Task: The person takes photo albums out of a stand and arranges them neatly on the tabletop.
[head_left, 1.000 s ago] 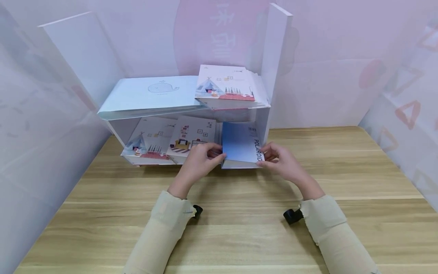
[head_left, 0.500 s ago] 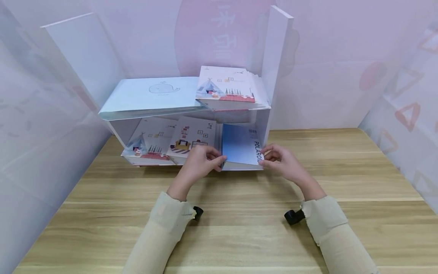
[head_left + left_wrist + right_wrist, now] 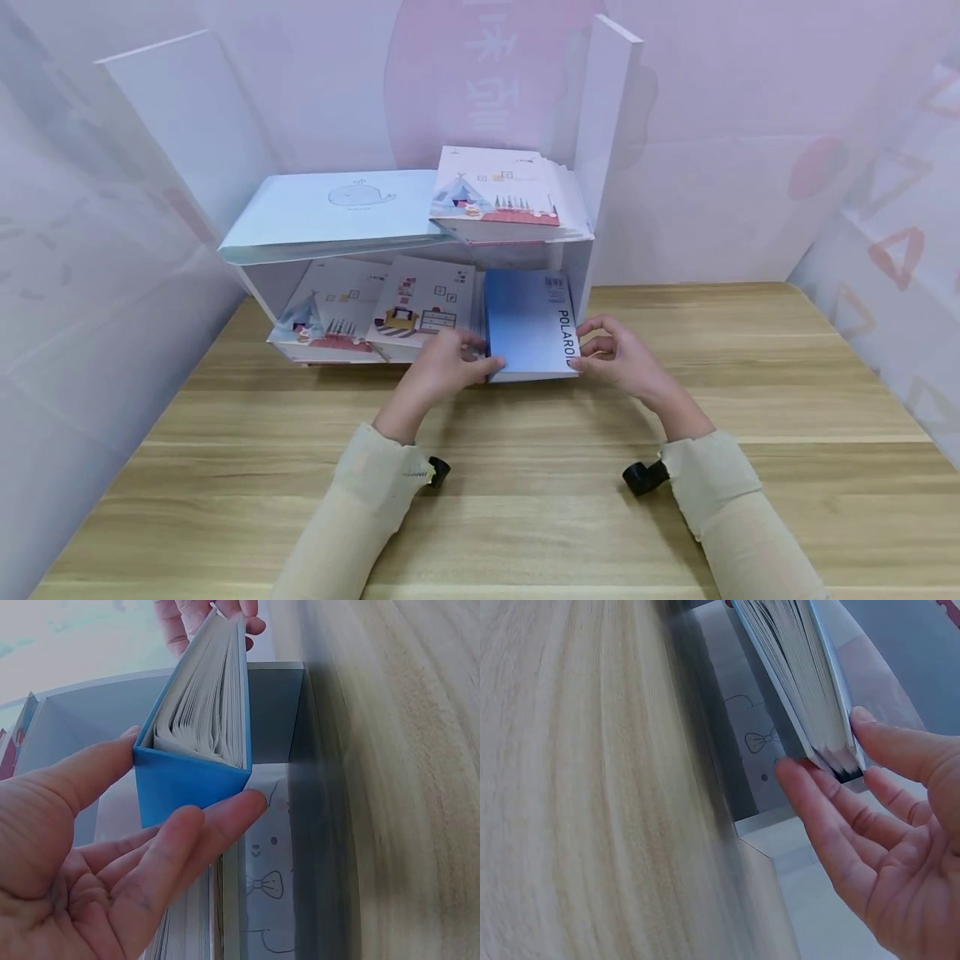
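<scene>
Now Pinched at Both Front Corners: Blue Book Held at the Lower Tier

The blue book (image 3: 525, 325), lettered POLAROID, is held cover up in the lower right of the white shelf (image 3: 607, 117), its front edge seeming to jut a little past the shelf's front. Its left front corner is pinched between thumb and fingers by the left hand (image 3: 442, 367), its right front corner likewise by the right hand (image 3: 618, 358); both grips are narrow.

And the tally? Most of the arranging looks done: a tent-print book (image 3: 330, 304) and an armchair-print book (image 3: 423, 296) are laid side by side to the left, while a whale album (image 3: 300, 217) and an upper picture book (image 3: 495, 187) are set on the top tier. Left over, apparently, is the blue book, not yet let go; whether it is being pushed in or drawn out cannot be told.

Around it all, the shelf is stood on a wood-grained table (image 3: 525, 517), backed by a pale wall (image 3: 720, 200) printed with a pink disc (image 3: 408, 75).
</scene>
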A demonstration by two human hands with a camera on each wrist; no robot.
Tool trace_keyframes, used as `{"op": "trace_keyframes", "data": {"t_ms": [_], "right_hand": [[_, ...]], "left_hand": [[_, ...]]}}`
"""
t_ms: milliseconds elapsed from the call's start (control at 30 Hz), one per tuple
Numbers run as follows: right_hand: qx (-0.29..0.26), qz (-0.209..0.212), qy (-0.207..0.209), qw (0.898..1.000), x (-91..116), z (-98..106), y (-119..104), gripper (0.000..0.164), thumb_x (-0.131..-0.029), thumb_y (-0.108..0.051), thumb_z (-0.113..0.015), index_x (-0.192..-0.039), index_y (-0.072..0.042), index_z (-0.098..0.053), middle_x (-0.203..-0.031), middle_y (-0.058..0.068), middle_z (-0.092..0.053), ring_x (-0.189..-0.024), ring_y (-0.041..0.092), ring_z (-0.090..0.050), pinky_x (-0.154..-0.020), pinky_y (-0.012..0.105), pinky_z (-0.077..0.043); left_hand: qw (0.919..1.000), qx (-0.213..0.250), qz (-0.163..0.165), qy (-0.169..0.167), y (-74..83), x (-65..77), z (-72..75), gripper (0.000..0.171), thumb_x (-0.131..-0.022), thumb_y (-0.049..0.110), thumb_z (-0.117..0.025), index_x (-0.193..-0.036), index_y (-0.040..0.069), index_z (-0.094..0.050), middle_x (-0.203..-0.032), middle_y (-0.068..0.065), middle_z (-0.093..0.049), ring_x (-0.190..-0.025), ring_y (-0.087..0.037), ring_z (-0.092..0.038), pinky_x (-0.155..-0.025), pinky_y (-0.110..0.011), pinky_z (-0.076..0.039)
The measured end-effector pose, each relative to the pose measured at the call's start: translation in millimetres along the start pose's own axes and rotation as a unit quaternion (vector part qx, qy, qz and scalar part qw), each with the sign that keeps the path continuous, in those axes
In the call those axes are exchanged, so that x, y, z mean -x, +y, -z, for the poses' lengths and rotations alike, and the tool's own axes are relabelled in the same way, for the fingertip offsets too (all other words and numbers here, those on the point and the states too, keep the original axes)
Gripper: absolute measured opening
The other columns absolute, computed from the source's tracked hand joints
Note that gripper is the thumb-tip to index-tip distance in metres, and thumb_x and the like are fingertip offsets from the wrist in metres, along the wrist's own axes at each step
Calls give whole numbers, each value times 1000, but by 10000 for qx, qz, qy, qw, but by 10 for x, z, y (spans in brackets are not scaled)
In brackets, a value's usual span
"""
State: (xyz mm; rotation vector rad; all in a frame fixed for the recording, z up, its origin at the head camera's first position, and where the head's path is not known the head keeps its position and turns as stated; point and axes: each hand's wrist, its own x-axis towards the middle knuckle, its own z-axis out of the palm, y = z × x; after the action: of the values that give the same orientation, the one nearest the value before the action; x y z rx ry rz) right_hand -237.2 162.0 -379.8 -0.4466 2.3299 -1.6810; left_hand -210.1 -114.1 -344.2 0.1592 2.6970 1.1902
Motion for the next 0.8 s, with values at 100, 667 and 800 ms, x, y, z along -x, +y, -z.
{"op": "trace_keyframes", "data": {"t_ms": [100,667,800], "right_hand": [[-152,-142,18,9998,-1,-9,-2,47,-90,1,-69,-129,2,-43,-103,23,-66,-83,15,-68,-82,37,-60],[-462,-392,-221,9979,18,19,-24,48,-94,-2,-64,-135,0,-38,-101,13,-64,-89,34,-73,-88,41,-59],[-554,-480,-324,9968,24,33,-35,49,-95,-2,-63,-137,-1,-36,-96,6,-65,-89,33,-73,-90,41,-58]], "left_hand": [[9998,176,85,-23,-12,-16,-19,60,-90,36,-74,-138,5,-56,-91,-9,-75,-84,-25,-74,-81,-38,-60],[9872,1422,118,-707,-41,-38,23,73,-94,27,-70,-153,5,-32,-98,-20,-75,-91,-36,-73,-80,-37,-61],[9873,1410,148,-723,-34,-35,35,75,-94,30,-70,-153,5,-32,-95,-17,-76,-89,-34,-74,-79,-40,-61]]}}
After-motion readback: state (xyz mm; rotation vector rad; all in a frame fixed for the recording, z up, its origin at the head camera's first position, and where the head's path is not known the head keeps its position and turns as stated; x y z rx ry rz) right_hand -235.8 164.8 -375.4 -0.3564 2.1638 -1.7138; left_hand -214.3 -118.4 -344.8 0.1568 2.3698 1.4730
